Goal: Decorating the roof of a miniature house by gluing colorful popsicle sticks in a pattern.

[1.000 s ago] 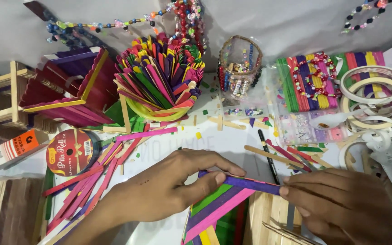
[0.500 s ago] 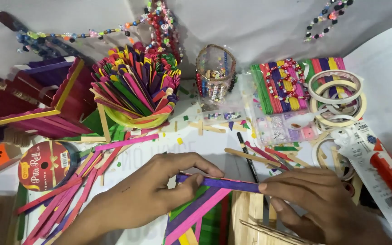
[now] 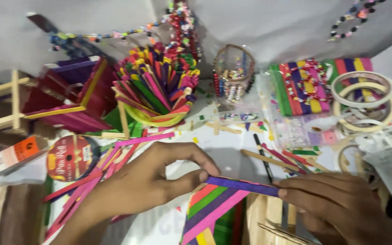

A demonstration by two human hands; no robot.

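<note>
My left hand and my right hand hold a purple craft stick between them, each pinching one end with its fingertips. The stick lies level above a fan of glued coloured sticks in pink, green, orange and purple at the bottom middle. Loose pink sticks lie under and to the left of my left hand.
A bowl full of coloured sticks stands at the back, with a red and purple stick box to its left. A beaded basket, tape rolls, a ribbon spool, a black pen and bare wooden sticks surround the work area.
Both hands keep hold of the purple stick. The view has shifted a little, with the things on the table sliding right and the hands staying low in the picture.
</note>
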